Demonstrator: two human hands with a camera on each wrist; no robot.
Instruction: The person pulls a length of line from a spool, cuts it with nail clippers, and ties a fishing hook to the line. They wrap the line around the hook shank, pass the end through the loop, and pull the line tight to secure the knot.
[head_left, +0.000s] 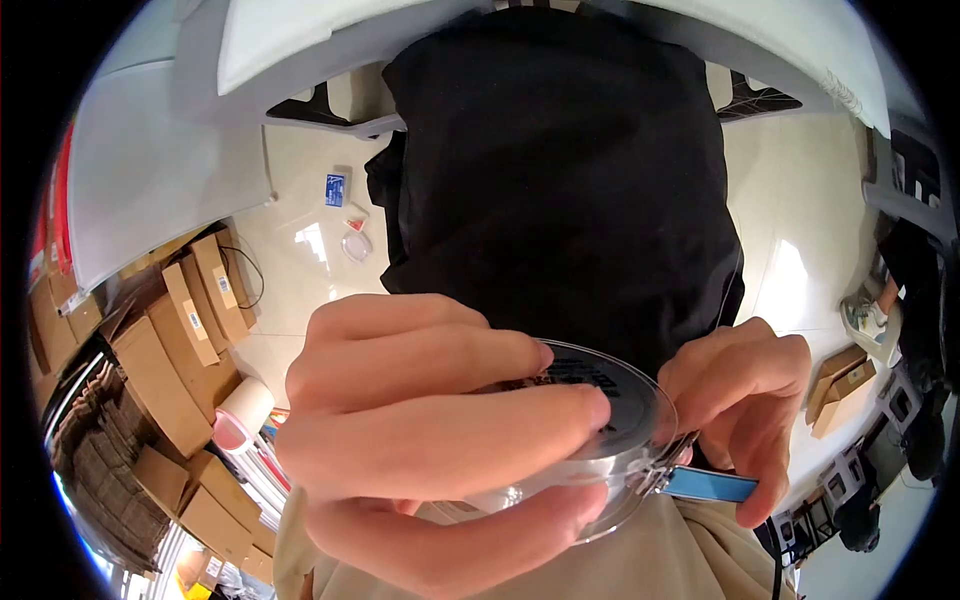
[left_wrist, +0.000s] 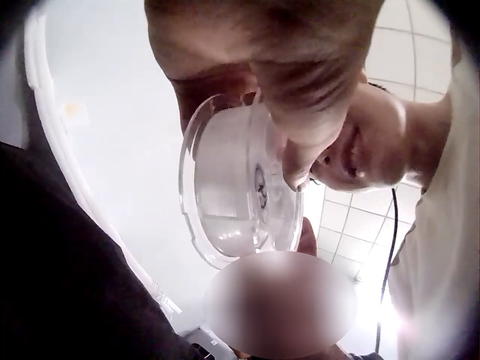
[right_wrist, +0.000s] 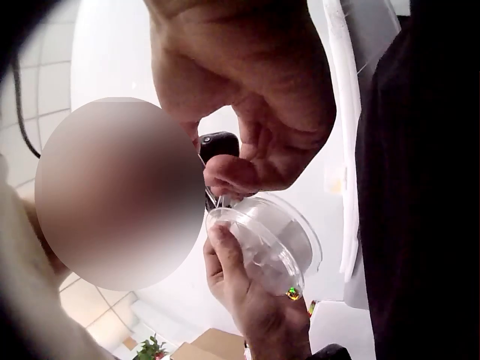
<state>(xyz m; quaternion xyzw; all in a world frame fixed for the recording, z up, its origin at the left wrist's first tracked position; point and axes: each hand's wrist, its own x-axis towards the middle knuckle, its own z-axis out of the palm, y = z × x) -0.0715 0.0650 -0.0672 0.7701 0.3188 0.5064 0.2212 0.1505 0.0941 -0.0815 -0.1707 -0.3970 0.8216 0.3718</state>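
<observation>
My left hand [head_left: 430,430] grips a clear plastic spool [head_left: 640,405] with a round dark label, fingers across its face and thumb beneath. In the left wrist view, the see-through spool [left_wrist: 225,187] shows its flanged rims side-on. Close to its right edge, my right hand [head_left: 745,400] pinches a small tool with a flat blue handle [head_left: 710,485], which looks like a nail clipper. The tool's metal end meets the spool's rim. A dark rounded end of the tool [right_wrist: 220,142] shows between the fingers in the right wrist view. Fine clear thread [head_left: 738,270] runs up from the right hand.
Black cloth [head_left: 560,170] covers what lies ahead of my hands. Cardboard boxes [head_left: 175,370] are stacked on the left, near a pink-ended roll [head_left: 240,410]. A small blue box [head_left: 336,190] and a clear round piece [head_left: 356,246] lie on the floor. Another person's shoe [head_left: 865,318] is at right.
</observation>
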